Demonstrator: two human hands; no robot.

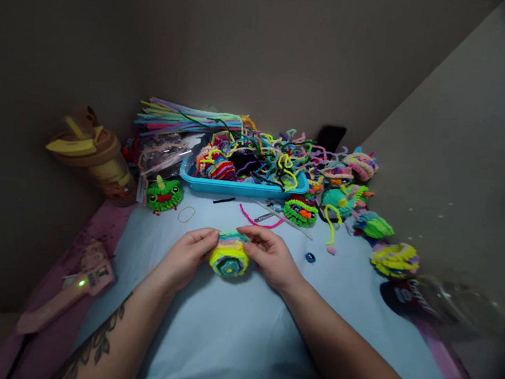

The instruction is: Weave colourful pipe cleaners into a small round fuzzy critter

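Pinching one round pipe-cleaner piece [229,260] at its left edge with the grip of the left hand [188,255] and at its upper right with the grip of the right hand [270,255], in front of the blue tray [247,190]. Cannot tell whether touching or clear of the worktop [217,337]. Hidden in part behind the piece: some fingertips. Cut off at the lower edge: both forearms. Buried under tangled pipe cleaners [287,166]: the tray's floor. Blurred at far right: a clear bottle [453,304], with a label too smeared to read fully. Hard to make out: the contents of a clear plastic bag [165,155], left of the tray. To count: one tray; two green figures [165,196] with eyes, well apart; one rubber band [186,214]; one short black stick [224,200]; one small blue disc [310,257]; one lidded cup [104,163]; one pink corded tool [67,293] with a green light. At right, at least five more pipe-cleaner figures [394,259], overlapping in places. Too tangled to count: the loose strands.
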